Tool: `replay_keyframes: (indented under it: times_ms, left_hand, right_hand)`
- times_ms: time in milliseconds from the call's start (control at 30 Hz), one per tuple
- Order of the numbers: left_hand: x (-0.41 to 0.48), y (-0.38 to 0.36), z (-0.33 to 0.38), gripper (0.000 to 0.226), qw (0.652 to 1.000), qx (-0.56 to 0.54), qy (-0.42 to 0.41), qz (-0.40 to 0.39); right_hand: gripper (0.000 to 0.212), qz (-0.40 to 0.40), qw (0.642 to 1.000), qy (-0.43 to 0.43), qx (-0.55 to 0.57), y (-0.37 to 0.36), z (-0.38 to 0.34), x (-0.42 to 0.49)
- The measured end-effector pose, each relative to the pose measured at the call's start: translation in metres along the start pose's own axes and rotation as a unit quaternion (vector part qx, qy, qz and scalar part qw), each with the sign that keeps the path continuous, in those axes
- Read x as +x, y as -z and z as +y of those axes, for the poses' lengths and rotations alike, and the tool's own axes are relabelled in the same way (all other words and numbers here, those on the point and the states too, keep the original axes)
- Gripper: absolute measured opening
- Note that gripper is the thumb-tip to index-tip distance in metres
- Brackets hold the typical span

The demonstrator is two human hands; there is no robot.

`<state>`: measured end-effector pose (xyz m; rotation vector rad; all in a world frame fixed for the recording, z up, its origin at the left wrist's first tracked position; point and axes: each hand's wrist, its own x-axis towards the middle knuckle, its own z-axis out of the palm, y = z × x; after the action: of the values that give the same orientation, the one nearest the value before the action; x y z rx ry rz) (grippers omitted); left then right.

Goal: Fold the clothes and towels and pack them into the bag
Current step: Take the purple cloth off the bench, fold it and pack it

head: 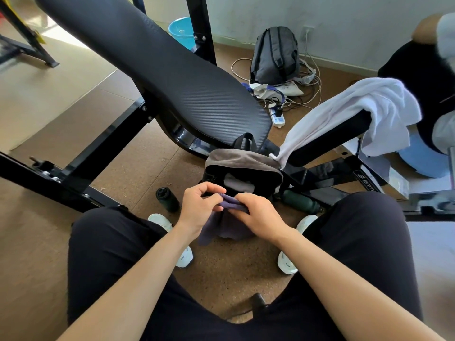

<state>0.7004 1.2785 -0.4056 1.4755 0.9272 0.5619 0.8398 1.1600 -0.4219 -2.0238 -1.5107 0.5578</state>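
Fingers (213, 187) of the left hand (198, 209) and of the right hand (259, 214) curl together, pinching the bunched top edge of a dusky purple cloth (221, 231) that hangs between the knees above the floor (229, 267). Just beyond it the grey bag (246, 162) sits open on the floor, with grey fabric inside. A white towel (344, 112) drapes over the padded surface (320, 143) at right. A black bottle (167, 199) and a green bottle (301, 201) flank the bag.
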Motion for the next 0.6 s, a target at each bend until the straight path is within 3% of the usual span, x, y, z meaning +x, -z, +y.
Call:
replay_keyframes:
  times_ms: [167,200,267,400,467,600]
  left_hand:
    - [0.0,0.012,0.001,0.022,0.999,0.012,-0.032,-0.025]
    - [-0.001,0.015,0.001,0.023,0.998,0.01,-0.038,-0.052]
    - [0.003,0.02,-0.004,0.046,0.991,0.02,-0.04,-0.129]
    - [0.005,0.018,-0.008,0.076,0.95,0.043,-0.038,-0.308]
    - [0.003,0.012,-0.007,0.068,0.935,0.076,-0.037,-0.344]
    - [0.003,0.008,-0.015,0.029,0.934,0.166,-0.013,-0.316]
  right_hand:
    - [0.011,-0.045,0.997,0.014,0.053,0.02,-0.002,0.005]
    - [0.012,-0.06,0.996,0.011,0.063,0.026,-0.003,0.005]
    - [0.012,-0.079,0.993,0.005,0.088,0.039,-0.007,0.005]
    - [0.021,-0.109,0.975,0.0,0.196,0.067,-0.016,0.0]
    - [0.017,-0.11,0.964,-0.006,0.241,0.075,-0.018,-0.002]
    - [0.019,-0.041,0.917,-0.065,0.391,0.085,-0.01,-0.009]
